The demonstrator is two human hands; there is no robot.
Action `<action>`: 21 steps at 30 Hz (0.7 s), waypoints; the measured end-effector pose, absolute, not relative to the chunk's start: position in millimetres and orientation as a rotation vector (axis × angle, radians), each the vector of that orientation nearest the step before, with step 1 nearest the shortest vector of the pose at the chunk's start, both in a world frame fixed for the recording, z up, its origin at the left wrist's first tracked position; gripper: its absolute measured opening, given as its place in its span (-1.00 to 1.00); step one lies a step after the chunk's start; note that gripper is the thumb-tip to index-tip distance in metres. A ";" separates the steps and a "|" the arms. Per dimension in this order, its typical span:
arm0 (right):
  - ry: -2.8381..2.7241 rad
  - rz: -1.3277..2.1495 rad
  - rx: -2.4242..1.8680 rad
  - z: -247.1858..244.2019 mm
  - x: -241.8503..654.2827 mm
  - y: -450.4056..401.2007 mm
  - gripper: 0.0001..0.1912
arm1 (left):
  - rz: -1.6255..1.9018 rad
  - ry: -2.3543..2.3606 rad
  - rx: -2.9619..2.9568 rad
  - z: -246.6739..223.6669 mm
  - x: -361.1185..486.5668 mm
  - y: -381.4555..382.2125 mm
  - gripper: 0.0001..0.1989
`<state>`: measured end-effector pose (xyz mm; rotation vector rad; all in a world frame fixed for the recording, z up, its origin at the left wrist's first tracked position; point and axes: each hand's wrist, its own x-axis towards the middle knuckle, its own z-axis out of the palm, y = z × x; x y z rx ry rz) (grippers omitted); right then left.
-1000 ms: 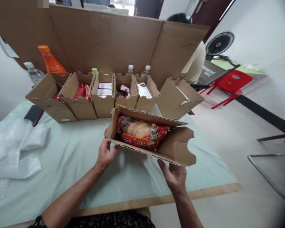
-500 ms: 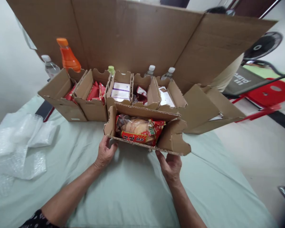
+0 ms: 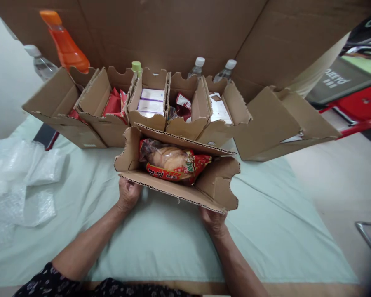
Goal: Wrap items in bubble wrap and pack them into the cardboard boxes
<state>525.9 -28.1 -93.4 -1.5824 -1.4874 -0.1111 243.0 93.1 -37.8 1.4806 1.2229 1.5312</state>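
Note:
A narrow open cardboard box [image 3: 216,187] is held between my two hands, with a red and clear snack packet [image 3: 174,161] lying inside it. My left hand [image 3: 129,193] grips the near left part of the box, its fingertips partly hidden beneath it. At the near right part, my right hand [image 3: 213,218] holds the same box, and most of its fingers are hidden behind the cardboard. Just beyond stands a row of similar boxes, among them one with red packets [image 3: 114,103], one with white and purple cartons [image 3: 151,102] and one with a white item [image 3: 220,109].
Bubble wrap [image 3: 24,181] lies at the left on the pale green cloth [image 3: 160,243]. An orange bottle [image 3: 66,45] and clear bottles [image 3: 225,71] stand behind the row, before a tall cardboard panel [image 3: 173,33]. A dark flat object [image 3: 45,135] lies beside the leftmost box.
The camera view has shifted closer and downward. The held box is tilted more, its right end lower, and a gap shows between it and the row at the right. Both hands still hold it.

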 end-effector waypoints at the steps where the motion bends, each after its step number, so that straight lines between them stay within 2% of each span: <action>1: -1.479 -0.163 -1.563 -87.2 523.8 -25.5 -0.68 | 1.532 1.233 1.481 -37.8 244.3 93.1 -0.79; 4: -1.426 -0.192 -1.534 -61.7 515.1 -11.1 -0.65 | 1.511 1.255 1.510 -36.0 248.3 93.0 -0.69; 9: -1.286 0.114 -1.591 -20.7 504.2 14.5 -0.75 | 1.396 1.301 1.640 -35.7 253.0 92.4 -0.42; 17: -1.182 0.497 -1.636 -15.6 506.5 22.7 -0.64 | 1.319 1.349 1.555 -33.7 256.8 91.8 -0.53; 21: -1.216 0.624 -1.626 -14.0 505.5 26.5 -0.65 | 1.350 1.408 1.526 -29.3 254.6 91.5 -0.55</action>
